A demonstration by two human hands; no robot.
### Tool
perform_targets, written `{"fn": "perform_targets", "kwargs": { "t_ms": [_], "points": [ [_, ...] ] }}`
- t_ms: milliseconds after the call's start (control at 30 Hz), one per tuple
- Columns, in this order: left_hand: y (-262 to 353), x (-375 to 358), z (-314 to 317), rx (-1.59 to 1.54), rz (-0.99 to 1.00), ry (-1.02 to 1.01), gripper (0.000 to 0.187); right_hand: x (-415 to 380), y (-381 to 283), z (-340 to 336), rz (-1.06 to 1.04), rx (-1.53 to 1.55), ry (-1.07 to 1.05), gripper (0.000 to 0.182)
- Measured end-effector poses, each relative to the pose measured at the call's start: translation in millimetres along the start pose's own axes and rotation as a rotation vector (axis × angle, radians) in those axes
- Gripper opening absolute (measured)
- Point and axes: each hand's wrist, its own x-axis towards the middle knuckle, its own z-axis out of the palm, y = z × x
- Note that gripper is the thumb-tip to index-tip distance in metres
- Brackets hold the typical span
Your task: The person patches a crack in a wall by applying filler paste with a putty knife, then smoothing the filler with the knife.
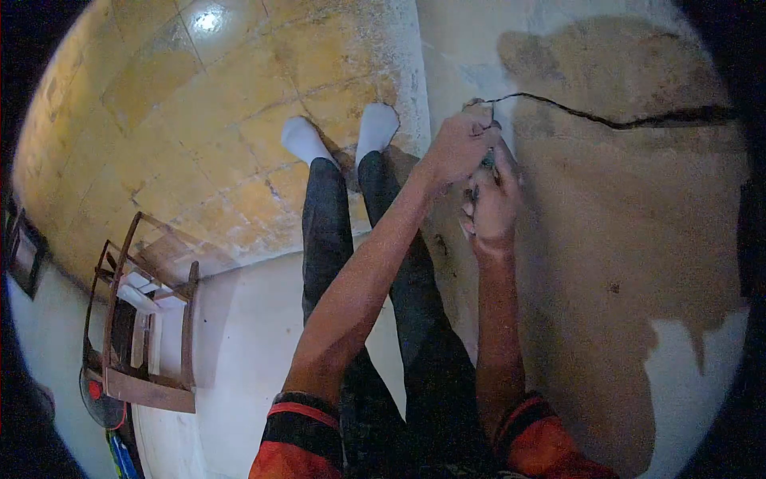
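below, yellow tiled floor (199,120), patchy wall (622,239)

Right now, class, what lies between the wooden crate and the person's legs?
Only bare white wall lies between the crate and the legs, head view.

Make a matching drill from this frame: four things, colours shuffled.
Things:
1. cable
2. socks
3. floor tiles
4. sleeve cuffs

Colours:
A. yellow
B. black with a red stripe
C. black
D. white

Pairs: 1-C, 2-D, 3-A, 4-B. Both the left hand and the right hand meet at the cable's end against the wall.
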Motion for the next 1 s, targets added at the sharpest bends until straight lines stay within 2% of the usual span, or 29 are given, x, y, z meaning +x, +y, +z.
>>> {"fn": "perform_targets", "kwargs": {
  "t_ms": [67,167,233,367,467,533,633,700,767,800,867,933,1000],
  "points": [
    [0,-7,7,-0.051,0.08,0.035,0.035,-3,1,1,-0.022,0.022,-0.001,0.052],
    [6,-16,5,-0.086,-0.066,0.001,0.033,3,5,-5,-0.158,-0.014,-0.067,0.051],
    [-19,4,4,-0.049,-0.096,-0.012,0.033,29,25,-2,-0.174,-0.051,-0.03,0.05],
    [-15,-4,9,-0.049,-0.003,-0.029,0.032,22,20,-7,-0.156,-0.01,-0.057,0.049],
    [-37,7,14,-0.083,0.045,0.043,0.032,33,30,-13,-0.278,-0.051,-0.101,0.048],
    [-36,15,8,-0.013,-0.033,0.011,0.031,56,39,-2,-0.287,-0.143,-0.074,0.048],
    [-26,6,10,-0.013,-0.007,0.016,0.029,19,15,-1,-0.056,-0.038,0.001,0.047],
    [-27,3,11,-0.04,0.003,0.048,0.032,57,53,-20,-0.524,-0.303,-0.039,0.047],
    [-38,8,7,-0.052,-0.03,0.08,0.037,85,83,-23,-0.632,-0.391,-0.017,0.046],
    [-54,19,4,0.045,-0.052,0.035,0.04,94,90,-8,-0.516,-0.335,0.01,0.045],
    [-107,41,-1,0.244,-0.101,-0.044,0.046,126,137,3,-0.413,-0.298,0.013,0.043],
    [-143,43,2,0.461,-0.19,-0.064,0.046,129,156,3,-0.454,-0.479,-0.031,0.04],
    [-239,48,9,0.418,-0.314,-0.199,0.04,97,164,-3,-0.469,-0.712,-0.08,0.039]
  ]
}}
